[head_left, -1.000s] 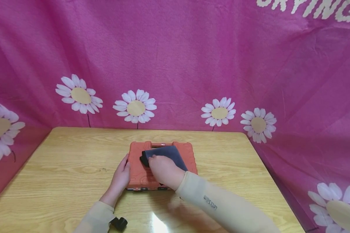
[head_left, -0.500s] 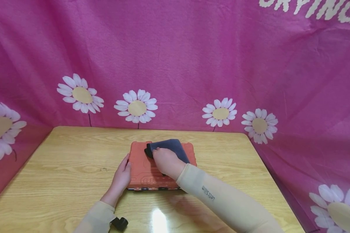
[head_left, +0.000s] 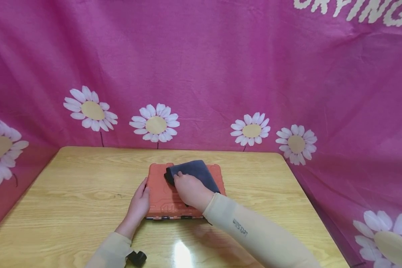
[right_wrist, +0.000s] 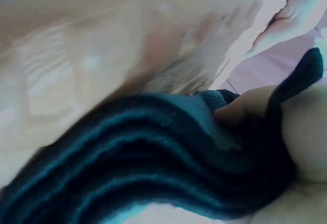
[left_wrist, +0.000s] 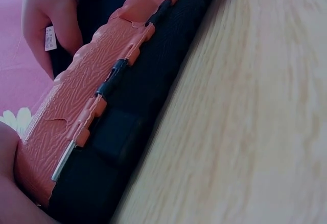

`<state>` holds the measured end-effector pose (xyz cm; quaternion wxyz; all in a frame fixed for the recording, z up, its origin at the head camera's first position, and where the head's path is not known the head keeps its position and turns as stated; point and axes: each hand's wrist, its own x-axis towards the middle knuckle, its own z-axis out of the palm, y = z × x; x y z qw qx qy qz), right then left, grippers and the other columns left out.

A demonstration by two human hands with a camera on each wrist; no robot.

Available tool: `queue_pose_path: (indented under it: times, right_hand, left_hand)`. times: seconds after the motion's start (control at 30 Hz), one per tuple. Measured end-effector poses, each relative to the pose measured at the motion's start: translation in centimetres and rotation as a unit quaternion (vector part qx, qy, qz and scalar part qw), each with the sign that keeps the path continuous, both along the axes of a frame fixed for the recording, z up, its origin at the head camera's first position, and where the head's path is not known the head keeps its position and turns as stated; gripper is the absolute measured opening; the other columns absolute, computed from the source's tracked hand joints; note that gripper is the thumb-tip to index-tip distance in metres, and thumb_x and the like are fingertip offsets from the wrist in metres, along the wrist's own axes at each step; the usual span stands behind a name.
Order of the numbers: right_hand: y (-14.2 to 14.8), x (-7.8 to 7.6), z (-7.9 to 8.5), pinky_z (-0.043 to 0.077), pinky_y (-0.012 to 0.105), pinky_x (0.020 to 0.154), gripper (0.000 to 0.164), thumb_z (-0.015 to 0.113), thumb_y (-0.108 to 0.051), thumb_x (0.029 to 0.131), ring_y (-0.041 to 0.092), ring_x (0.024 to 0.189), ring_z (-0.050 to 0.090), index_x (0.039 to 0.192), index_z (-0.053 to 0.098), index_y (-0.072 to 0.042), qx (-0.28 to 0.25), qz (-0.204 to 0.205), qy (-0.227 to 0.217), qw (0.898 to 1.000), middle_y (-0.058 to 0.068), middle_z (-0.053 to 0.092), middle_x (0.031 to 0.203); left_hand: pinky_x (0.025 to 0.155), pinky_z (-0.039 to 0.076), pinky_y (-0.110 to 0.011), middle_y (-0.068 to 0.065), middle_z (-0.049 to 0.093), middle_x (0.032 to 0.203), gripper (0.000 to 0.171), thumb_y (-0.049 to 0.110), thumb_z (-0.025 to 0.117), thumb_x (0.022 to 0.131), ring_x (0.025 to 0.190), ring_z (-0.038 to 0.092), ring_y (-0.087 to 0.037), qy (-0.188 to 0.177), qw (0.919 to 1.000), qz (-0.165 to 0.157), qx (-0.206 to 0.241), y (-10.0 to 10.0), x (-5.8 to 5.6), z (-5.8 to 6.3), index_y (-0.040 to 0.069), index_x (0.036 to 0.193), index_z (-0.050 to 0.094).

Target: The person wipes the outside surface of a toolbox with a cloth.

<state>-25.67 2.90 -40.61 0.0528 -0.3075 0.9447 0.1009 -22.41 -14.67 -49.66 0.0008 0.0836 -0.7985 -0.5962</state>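
Observation:
An orange hard plastic case (head_left: 159,195) with a black lower half lies flat on the wooden table. My left hand (head_left: 139,204) holds its left side, thumb by the lid's edge. My right hand (head_left: 192,190) grips a folded dark grey cloth (head_left: 202,172) on top of the lid and covers part of it. The right wrist view shows several folded layers of the cloth (right_wrist: 153,147) against the lid. A small white tag (left_wrist: 50,39) shows by the right hand in the left wrist view. Black and orange catches (left_wrist: 113,78) line the case's near side.
The wooden table (head_left: 87,186) extends around the case on every side. A pink cloth backdrop (head_left: 201,74) with white daisies stands behind and beside it. A black wrist device (head_left: 137,257) sits at the left sleeve.
My right hand has slid the cloth toward the far edge of the lid and slightly right, then a little back left and nearer. The left hand and case have stayed in place.

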Motion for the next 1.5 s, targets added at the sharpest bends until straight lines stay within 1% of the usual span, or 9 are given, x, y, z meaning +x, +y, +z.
queue_pose_path:
  times: [0.1, 0.23, 0.33, 0.53, 0.67, 0.93, 1.13, 1.3, 1.5]
  right_hand:
    - [0.1, 0.5, 0.1, 0.057, 0.030, 0.101, 0.048, 0.059, -0.008, 0.104, 0.025, 0.131, 0.062, 0.151, 0.052, -0.006, 0.016, 0.006, -0.001, 1.000, 0.012, 0.055, 0.153]
    - [0.3, 1.6, 0.1, 0.056, 0.025, 0.101, 0.048, 0.060, -0.014, 0.104, 0.021, 0.132, 0.062, 0.152, 0.051, -0.009, 0.067, 0.033, 0.025, 0.997, 0.008, 0.054, 0.154]
    - [0.7, 2.4, 0.0, 0.054, 0.024, 0.102, 0.049, 0.063, -0.017, 0.104, 0.019, 0.132, 0.062, 0.151, 0.052, -0.010, 0.078, 0.052, 0.045, 0.995, 0.006, 0.055, 0.153]
    - [1.7, 3.9, -0.2, 0.054, 0.027, 0.104, 0.048, 0.062, -0.014, 0.104, 0.023, 0.136, 0.059, 0.151, 0.054, -0.010, 0.023, 0.051, 0.018, 0.998, 0.007, 0.054, 0.155]
    - [2.2, 4.8, -0.2, 0.055, 0.030, 0.105, 0.046, 0.057, -0.011, 0.105, 0.023, 0.138, 0.057, 0.151, 0.053, -0.012, 0.011, 0.052, 0.009, 0.999, 0.005, 0.052, 0.156]
    - [3.1, 6.2, -0.4, 0.058, 0.033, 0.101, 0.048, 0.058, -0.011, 0.105, 0.019, 0.138, 0.057, 0.152, 0.053, -0.017, 0.022, 0.075, 0.023, 0.997, 0.000, 0.052, 0.157]
    - [4.1, 7.2, -0.6, 0.060, 0.034, 0.097, 0.046, 0.057, -0.008, 0.105, 0.020, 0.136, 0.059, 0.150, 0.055, -0.015, -0.001, 0.103, 0.040, 0.994, 0.001, 0.054, 0.155]
    - [4.9, 8.0, -0.8, 0.059, 0.034, 0.098, 0.044, 0.055, -0.005, 0.104, 0.023, 0.134, 0.061, 0.148, 0.057, -0.012, -0.017, 0.129, 0.059, 0.990, 0.004, 0.056, 0.153]
    - [5.7, 8.4, -0.9, 0.057, 0.034, 0.103, 0.044, 0.056, -0.005, 0.104, 0.025, 0.136, 0.059, 0.148, 0.056, -0.010, -0.037, 0.139, 0.034, 0.989, 0.006, 0.055, 0.153]
  left_hand:
    - [0.128, 0.013, -0.060, -0.025, 0.018, 0.169, 0.054, 0.019, 0.027, 0.113, 0.157, 0.013, -0.045, -0.002, 1.0000, 0.001, 0.002, 0.0, 0.0, -0.1, 0.001, 0.164, 0.018]
    - [0.128, 0.013, -0.060, -0.026, 0.018, 0.169, 0.054, 0.017, 0.028, 0.113, 0.157, 0.013, -0.045, -0.001, 1.0000, 0.001, 0.002, 0.0, 0.1, -0.1, 0.000, 0.164, 0.017]
    - [0.128, 0.013, -0.060, -0.028, 0.017, 0.169, 0.054, 0.016, 0.028, 0.113, 0.157, 0.012, -0.046, 0.000, 1.0000, 0.000, 0.000, 0.0, 0.1, 0.0, -0.001, 0.163, 0.017]
    - [0.127, 0.012, -0.061, -0.028, 0.015, 0.169, 0.055, 0.017, 0.027, 0.113, 0.157, 0.011, -0.047, -0.002, 0.9999, -0.010, -0.006, 0.0, 0.1, 0.0, -0.001, 0.164, 0.015]
    - [0.128, 0.013, -0.060, -0.029, 0.017, 0.168, 0.054, 0.016, 0.027, 0.113, 0.156, 0.012, -0.047, 0.004, 0.9999, -0.009, -0.005, 0.0, 0.1, 0.0, -0.003, 0.163, 0.016]
    - [0.128, 0.013, -0.060, -0.029, 0.018, 0.168, 0.054, 0.015, 0.027, 0.113, 0.156, 0.013, -0.046, 0.006, 0.9999, -0.006, -0.005, 0.1, 0.1, 0.2, -0.003, 0.163, 0.016]
    - [0.128, 0.014, -0.060, -0.029, 0.019, 0.168, 0.054, 0.015, 0.029, 0.113, 0.156, 0.014, -0.046, 0.015, 0.9999, -0.004, -0.007, 0.0, 0.1, 0.2, -0.004, 0.162, 0.018]
    - [0.128, 0.013, -0.060, -0.027, 0.018, 0.169, 0.054, 0.017, 0.028, 0.113, 0.157, 0.013, -0.046, 0.013, 0.9999, -0.007, -0.006, -0.1, 0.1, 0.0, -0.002, 0.163, 0.018]
    - [0.128, 0.013, -0.060, -0.028, 0.019, 0.168, 0.054, 0.016, 0.029, 0.113, 0.156, 0.014, -0.046, 0.016, 0.9999, -0.004, -0.005, 0.0, 0.0, -0.1, -0.002, 0.163, 0.019]
